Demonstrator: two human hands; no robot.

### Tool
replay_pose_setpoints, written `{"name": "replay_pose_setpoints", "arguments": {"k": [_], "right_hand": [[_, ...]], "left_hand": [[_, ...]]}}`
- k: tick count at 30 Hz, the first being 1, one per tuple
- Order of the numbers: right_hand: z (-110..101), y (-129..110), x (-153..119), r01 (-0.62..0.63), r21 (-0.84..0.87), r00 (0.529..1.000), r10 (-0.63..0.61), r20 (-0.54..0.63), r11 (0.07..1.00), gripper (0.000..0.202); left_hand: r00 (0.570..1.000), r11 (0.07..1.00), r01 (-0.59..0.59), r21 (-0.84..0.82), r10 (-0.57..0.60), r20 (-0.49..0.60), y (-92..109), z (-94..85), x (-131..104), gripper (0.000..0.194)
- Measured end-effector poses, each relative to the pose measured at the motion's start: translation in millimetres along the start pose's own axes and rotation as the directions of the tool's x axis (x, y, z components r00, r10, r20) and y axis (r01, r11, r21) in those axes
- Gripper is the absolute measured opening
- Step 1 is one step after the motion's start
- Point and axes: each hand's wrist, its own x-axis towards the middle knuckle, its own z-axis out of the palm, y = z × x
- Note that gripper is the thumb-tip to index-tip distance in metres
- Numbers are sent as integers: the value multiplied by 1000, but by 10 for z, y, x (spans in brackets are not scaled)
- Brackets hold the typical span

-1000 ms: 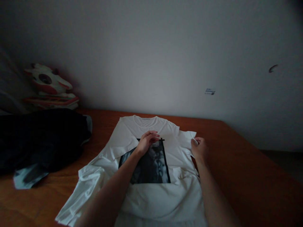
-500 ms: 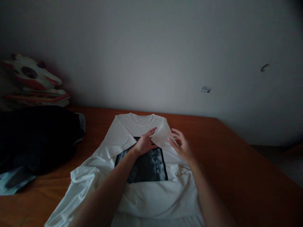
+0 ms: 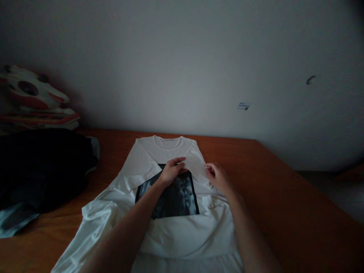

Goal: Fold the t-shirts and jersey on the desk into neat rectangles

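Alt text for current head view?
Left hand and right hand at a folded-in sleeve of a white shirt with a dark print, on a brown surface; dark clothing lies to the left, a toy behind it.

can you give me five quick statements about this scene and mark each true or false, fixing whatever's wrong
1. The white shirt lies on the brown surface. True.
2. The dark clothing lies to the right of the white shirt in the picture. False: the dark clothing lies to its left.
3. The left hand reaches over the dark print on the white shirt. True.
4. The right hand is pressed against the wall. False: the right hand is at the right edge of the white shirt.
5. A small label is on the wall. True.
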Motion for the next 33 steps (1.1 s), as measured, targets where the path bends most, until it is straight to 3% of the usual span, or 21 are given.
{"name": "replay_pose_setpoints", "arguments": {"k": [4, 6, 7, 10, 12, 15, 20, 25, 29, 33], "right_hand": [[-9, -20, -11, 4, -18, 999, -3, 34, 1000, 23], [-23, -48, -12, 16, -21, 999, -15, 45, 1000, 22], [-30, -62, -13, 20, -22, 998, -19, 52, 1000, 21], [-42, -93, -19, 28, -25, 997, -27, 73, 999, 19], [-42, -101, -24, 29, -26, 997, -27, 72, 999, 19], [-38, -100, -29, 25, -28, 998, -24, 61, 999, 21], [-51, -112, -31, -14, -82, 996, 22, 91, 997, 24], [-67, -160, -4, -1, -173, 996, 16, 83, 985, 28], [-56, -206, 13, 87, -161, 996, -81, 39, 983, 24], [-30, -240, -30, 63, -181, 992, -42, 115, 981, 24]], "left_hand": [[990, 986, -81, 148, 97, -101, -27, -36, -11, 17], [970, 931, -167, 324, 214, -113, -19, -49, -53, 18], [953, 864, -222, 452, 291, -89, -13, -52, -78, 21], [895, 539, -334, 773, 438, 82, -4, -44, -136, 33], [879, 399, -364, 841, 446, 169, -13, -37, -147, 38], [861, 285, -380, 880, 456, 224, -35, -38, -137, 42], [862, 163, -316, 935, 462, 211, -5, -39, -167, 45], [873, 50, -365, 930, 364, 324, 73, 23, -256, 40], [913, -38, -283, 958, 295, 282, 91, 62, -288, 34], [918, -86, -263, 961, 283, 277, 106, 65, -306, 32]]}}
